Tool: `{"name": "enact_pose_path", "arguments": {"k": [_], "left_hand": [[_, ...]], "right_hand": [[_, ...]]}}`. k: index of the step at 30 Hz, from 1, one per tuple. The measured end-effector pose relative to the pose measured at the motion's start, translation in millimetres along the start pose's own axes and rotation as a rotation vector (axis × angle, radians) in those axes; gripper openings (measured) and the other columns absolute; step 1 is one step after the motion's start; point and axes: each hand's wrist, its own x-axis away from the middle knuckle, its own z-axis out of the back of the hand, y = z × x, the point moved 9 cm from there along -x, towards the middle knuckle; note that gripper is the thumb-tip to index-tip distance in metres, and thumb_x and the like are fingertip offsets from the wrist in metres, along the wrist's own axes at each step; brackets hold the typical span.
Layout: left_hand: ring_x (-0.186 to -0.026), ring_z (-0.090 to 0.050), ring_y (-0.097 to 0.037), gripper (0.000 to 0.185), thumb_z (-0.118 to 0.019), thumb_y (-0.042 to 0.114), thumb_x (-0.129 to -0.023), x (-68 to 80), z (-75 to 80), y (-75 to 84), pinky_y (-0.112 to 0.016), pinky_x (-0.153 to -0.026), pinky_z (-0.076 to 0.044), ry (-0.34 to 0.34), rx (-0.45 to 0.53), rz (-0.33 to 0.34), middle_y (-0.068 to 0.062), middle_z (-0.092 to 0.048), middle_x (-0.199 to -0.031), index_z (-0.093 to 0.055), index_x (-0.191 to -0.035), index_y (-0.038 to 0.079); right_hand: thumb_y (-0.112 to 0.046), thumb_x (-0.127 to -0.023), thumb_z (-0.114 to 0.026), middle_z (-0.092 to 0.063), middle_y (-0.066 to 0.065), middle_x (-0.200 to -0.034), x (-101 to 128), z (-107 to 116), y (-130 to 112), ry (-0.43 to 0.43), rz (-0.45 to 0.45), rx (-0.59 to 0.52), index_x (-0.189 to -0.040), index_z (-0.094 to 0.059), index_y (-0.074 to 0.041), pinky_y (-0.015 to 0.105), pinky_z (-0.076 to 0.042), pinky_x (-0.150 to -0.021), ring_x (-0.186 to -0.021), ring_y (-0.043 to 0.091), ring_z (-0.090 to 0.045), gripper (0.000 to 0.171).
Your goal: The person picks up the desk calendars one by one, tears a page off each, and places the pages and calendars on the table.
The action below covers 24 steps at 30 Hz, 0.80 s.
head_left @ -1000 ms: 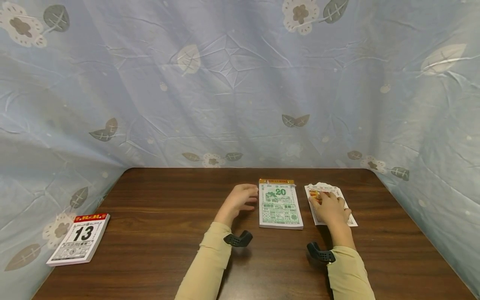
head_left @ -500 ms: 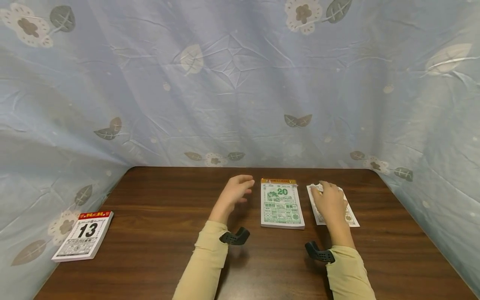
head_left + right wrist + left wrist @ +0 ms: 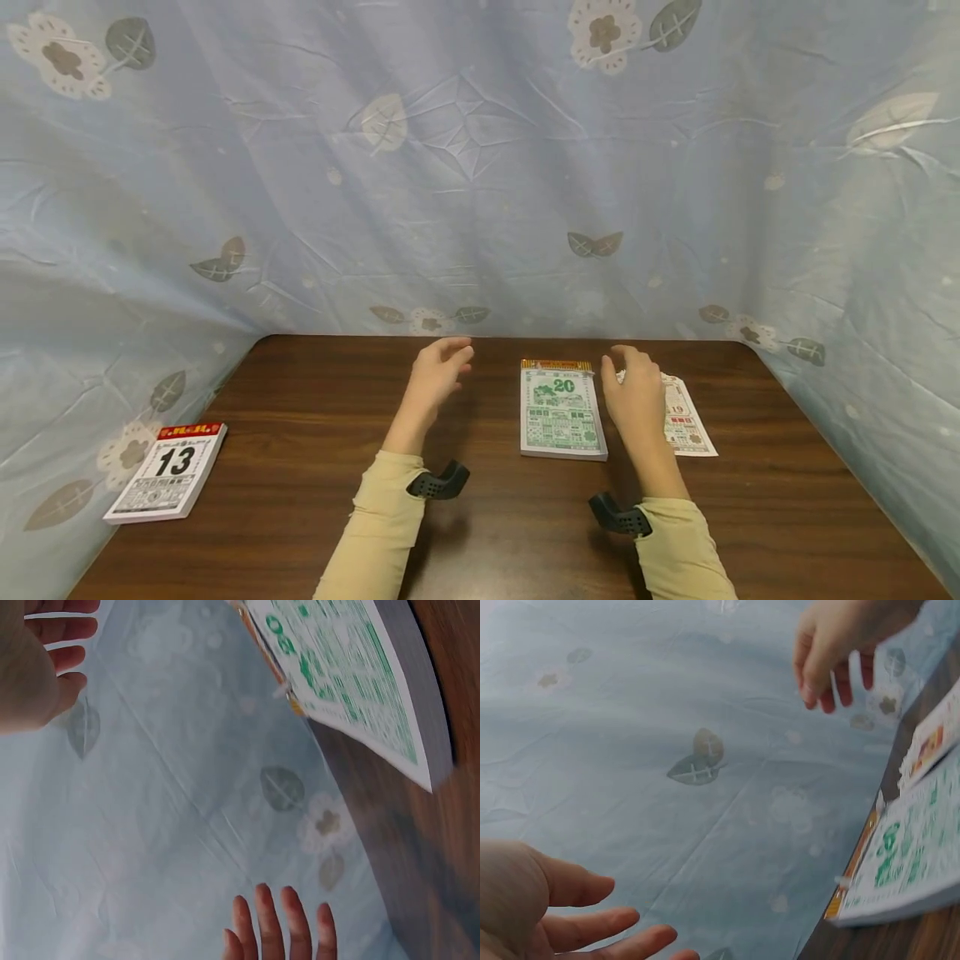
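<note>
A thick tear-off calendar (image 3: 562, 417) with a green 20 and a gold-and-red top strip lies on the dark wooden table (image 3: 300, 467). To its right are loose torn calendar sheets (image 3: 688, 425) with ragged tops, the upper one marked with a red 19. My left hand (image 3: 437, 375) is raised left of the green calendar, fingers relaxed and holding nothing. My right hand (image 3: 636, 400) hovers between that calendar and the sheets, covering the sheets' left part. In the right wrist view, the fingers of my right hand (image 3: 277, 930) are spread and bare.
A second tear-off calendar (image 3: 161, 475) with a black 13 and a red top strip lies at the table's left edge. A pale blue floral curtain (image 3: 480, 208) hangs behind the table and along both sides.
My right hand has lifted off the torn sheets and moved left, uncovering the red 19. My left hand has moved away leftward from the green calendar.
</note>
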Motion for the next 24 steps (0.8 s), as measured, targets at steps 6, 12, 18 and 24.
{"name": "enact_pose_path", "arguments": {"k": [6,12,18,24], "left_hand": [[-0.112,-0.064,-0.032,0.034,-0.055,0.028,-0.100,12.4,32.9,1.5,-0.043,-0.086,-0.056,0.074,-0.056,-0.050,-0.013,-0.064,-0.127,-0.060,-0.130,0.013],[-0.103,-0.067,-0.029,0.033,-0.054,0.027,-0.100,25.4,68.6,-3.0,-0.032,-0.074,-0.057,0.167,-0.160,-0.081,-0.014,-0.069,-0.117,-0.061,-0.128,0.011],[-0.104,-0.068,-0.031,0.036,-0.052,0.029,-0.101,39.9,104.9,-9.9,-0.042,-0.082,-0.055,0.246,-0.333,-0.108,-0.015,-0.070,-0.115,-0.060,-0.129,0.008],[-0.110,-0.064,-0.037,0.040,-0.049,0.034,-0.102,53.6,142.8,-15.3,-0.051,-0.089,-0.051,0.293,-0.455,-0.094,-0.019,-0.067,-0.122,-0.059,-0.131,0.009]], "right_hand": [[-0.016,-0.095,-0.060,-0.068,0.024,-0.103,11,-8,-30,0.022,0.120,-0.019,-0.110,-0.064,0.005,0.050,-0.050,-0.076,-0.089,0.039,-0.061,0.026],[-0.017,-0.093,-0.063,-0.069,0.021,-0.109,24,-24,-60,-0.010,0.211,-0.029,-0.111,-0.065,0.002,0.051,-0.053,-0.081,-0.096,0.039,-0.063,0.026],[-0.014,-0.092,-0.064,-0.070,0.017,-0.109,41,-40,-89,-0.033,0.305,-0.048,-0.111,-0.066,0.000,0.050,-0.053,-0.086,-0.102,0.035,-0.065,0.023],[-0.014,-0.090,-0.067,-0.071,0.013,-0.106,61,-54,-114,-0.042,0.397,-0.035,-0.108,-0.066,-0.003,0.045,-0.055,-0.083,-0.098,0.031,-0.066,0.021]]}}
